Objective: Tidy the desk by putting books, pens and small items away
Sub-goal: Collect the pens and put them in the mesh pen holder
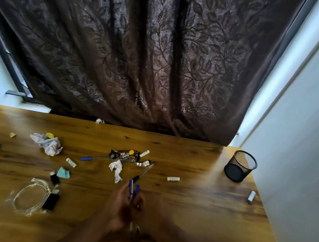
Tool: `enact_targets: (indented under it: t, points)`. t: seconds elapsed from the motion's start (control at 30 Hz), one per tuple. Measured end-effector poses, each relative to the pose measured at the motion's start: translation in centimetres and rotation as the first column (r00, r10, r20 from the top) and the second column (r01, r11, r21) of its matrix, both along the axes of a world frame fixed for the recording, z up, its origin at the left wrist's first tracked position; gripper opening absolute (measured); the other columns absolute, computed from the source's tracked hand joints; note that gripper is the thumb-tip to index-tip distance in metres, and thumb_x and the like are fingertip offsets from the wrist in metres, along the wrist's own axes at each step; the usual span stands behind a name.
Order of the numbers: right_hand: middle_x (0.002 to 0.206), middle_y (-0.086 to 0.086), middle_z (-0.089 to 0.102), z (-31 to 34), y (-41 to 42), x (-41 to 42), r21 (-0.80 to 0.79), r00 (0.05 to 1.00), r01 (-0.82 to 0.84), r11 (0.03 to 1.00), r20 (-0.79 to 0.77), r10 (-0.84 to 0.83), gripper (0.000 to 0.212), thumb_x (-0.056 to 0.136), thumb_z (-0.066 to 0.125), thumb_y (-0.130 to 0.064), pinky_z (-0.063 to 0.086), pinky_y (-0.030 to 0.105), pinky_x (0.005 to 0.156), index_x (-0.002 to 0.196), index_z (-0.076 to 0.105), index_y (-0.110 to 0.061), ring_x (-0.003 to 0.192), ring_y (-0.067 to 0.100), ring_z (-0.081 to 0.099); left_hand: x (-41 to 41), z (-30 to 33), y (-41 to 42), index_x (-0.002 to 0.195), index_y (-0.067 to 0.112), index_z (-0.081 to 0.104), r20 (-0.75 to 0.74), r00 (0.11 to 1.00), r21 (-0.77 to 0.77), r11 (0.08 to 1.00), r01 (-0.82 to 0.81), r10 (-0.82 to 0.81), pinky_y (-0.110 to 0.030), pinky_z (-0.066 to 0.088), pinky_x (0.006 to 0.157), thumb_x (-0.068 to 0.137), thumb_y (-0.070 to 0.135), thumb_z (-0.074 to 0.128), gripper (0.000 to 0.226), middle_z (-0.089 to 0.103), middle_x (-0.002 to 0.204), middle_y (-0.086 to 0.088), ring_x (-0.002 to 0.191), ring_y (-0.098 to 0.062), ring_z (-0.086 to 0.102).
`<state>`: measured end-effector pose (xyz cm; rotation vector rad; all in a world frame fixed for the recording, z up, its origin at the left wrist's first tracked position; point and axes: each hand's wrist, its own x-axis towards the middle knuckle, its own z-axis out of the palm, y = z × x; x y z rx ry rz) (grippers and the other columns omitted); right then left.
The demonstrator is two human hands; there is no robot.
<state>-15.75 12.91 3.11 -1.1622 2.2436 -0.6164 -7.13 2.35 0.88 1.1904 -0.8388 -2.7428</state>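
task barely begun: the mesh pen holder (240, 166) at the desk's (183, 199) far right looks empty (its inside is dim). your left hand (117, 209) and right hand (151, 211) meet at near centre, both closed around two blue pens (133, 191). the holder sits well apart, ahead and right. loose pens (94, 158), crumpled paper (48, 144), a snack wrapper (124, 155) and a cable (32, 198) remain scattered.

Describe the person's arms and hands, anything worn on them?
Both forearms are bare, with no sleeves in view. The left hand and right hand wear no gloves. No watch or bracelet shows on either wrist. The picture is too blurred at the fingers to tell whether there is a ring.
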Motion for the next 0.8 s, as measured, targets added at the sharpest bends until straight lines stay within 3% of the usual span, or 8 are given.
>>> enact_targets:
  t: [0.13, 0.23, 0.33, 0.43, 0.53, 0.67, 0.8]
  points:
    - [0.083, -0.012, 0.069, 0.6, -1.3, 0.0, -0.108, 0.992, 0.064, 0.992, -0.102, -0.075, 0.024, 0.095, 0.061, -0.050, 0.048, 0.021, 0.059, 0.090, 0.069, -0.027, 0.070, 0.003, 0.062, 1.6, 0.0, -0.8, 0.106, 0.006, 0.075, 0.016, 0.999, -0.042, 0.998, -0.037, 0.038, -0.045, 0.047, 0.099, 0.092, 0.043, 0.058, 0.043, 0.069, 0.110, -0.022, 0.105, -0.035, 0.062]
    - [0.083, -0.009, 0.070, 0.2, -3.1, -2.0, -0.146, 0.960, 0.097, 0.985, -0.246, -0.131, 0.021, 0.095, 0.058, -0.044, 0.056, 0.031, 0.064, 0.095, 0.067, -0.026, 0.072, 0.007, 0.065, 2.9, 0.4, -1.6, 0.110, 0.000, 0.074, 0.019, 0.994, -0.032, 0.993, -0.110, 0.111, -0.041, 0.051, 0.078, 0.089, 0.028, 0.060, 0.037, 0.072, 0.096, -0.020, 0.086, -0.031, 0.065]
    - [0.101, -0.001, 0.073, -0.2, -5.2, -4.0, 0.064, 0.919, -0.003, 0.998, -0.392, 0.028, 0.018, 0.097, 0.055, -0.031, 0.060, 0.038, 0.075, 0.107, 0.068, -0.024, 0.089, 0.021, 0.071, 4.0, 0.5, -2.5, 0.131, -0.002, 0.061, 0.062, 0.988, -0.059, 0.989, -0.137, 0.141, -0.040, 0.051, 0.076, 0.100, 0.027, 0.054, 0.044, 0.071, 0.098, -0.018, 0.082, -0.028, 0.066]
    - [0.120, 0.005, 0.070, -0.8, -6.6, -4.4, 0.197, 0.874, -0.081, 0.977, -0.457, 0.165, 0.030, 0.098, 0.052, -0.016, 0.058, 0.039, 0.083, 0.123, 0.065, -0.027, 0.106, 0.030, 0.070, 5.4, 0.4, -3.3, 0.133, -0.004, 0.059, 0.117, 0.980, -0.096, 0.984, -0.152, 0.163, -0.041, 0.052, 0.077, 0.105, 0.032, 0.047, 0.047, 0.072, 0.100, -0.019, 0.082, -0.029, 0.066]
    - [0.125, 0.006, 0.066, -1.7, -7.4, -4.5, 0.272, 0.796, -0.088, 0.958, -0.559, 0.231, 0.035, 0.099, 0.050, -0.012, 0.059, 0.043, 0.082, 0.127, 0.063, -0.029, 0.108, 0.031, 0.069, 6.7, 0.4, -4.0, 0.133, -0.002, 0.061, 0.134, 0.976, -0.121, 0.980, -0.157, 0.173, -0.041, 0.055, 0.076, 0.107, 0.037, 0.044, 0.050, 0.073, 0.102, -0.019, 0.083, -0.029, 0.069]
    - [0.128, 0.004, 0.063, -2.2, -7.3, -4.5, 0.279, 0.742, -0.097, 0.955, -0.620, 0.256, 0.029, 0.101, 0.051, -0.019, 0.059, 0.042, 0.079, 0.125, 0.062, -0.030, 0.104, 0.029, 0.069, 7.8, 0.9, -4.7, 0.128, -0.002, 0.064, 0.160, 0.962, -0.129, 0.971, -0.201, 0.221, -0.042, 0.055, 0.079, 0.108, 0.038, 0.043, 0.048, 0.074, 0.104, -0.020, 0.089, -0.031, 0.068]
    - [0.138, -0.001, 0.053, -1.1, -7.1, -3.2, 0.176, 0.751, -0.131, 0.976, -0.625, 0.214, 0.041, 0.097, 0.057, -0.018, 0.058, 0.037, 0.073, 0.135, 0.053, -0.031, 0.104, 0.024, 0.068, 7.6, 1.6, -4.9, 0.123, -0.001, 0.064, 0.164, 0.941, -0.131, 0.952, -0.277, 0.296, -0.045, 0.054, 0.085, 0.108, 0.039, 0.043, 0.048, 0.072, 0.104, -0.022, 0.092, -0.033, 0.067]
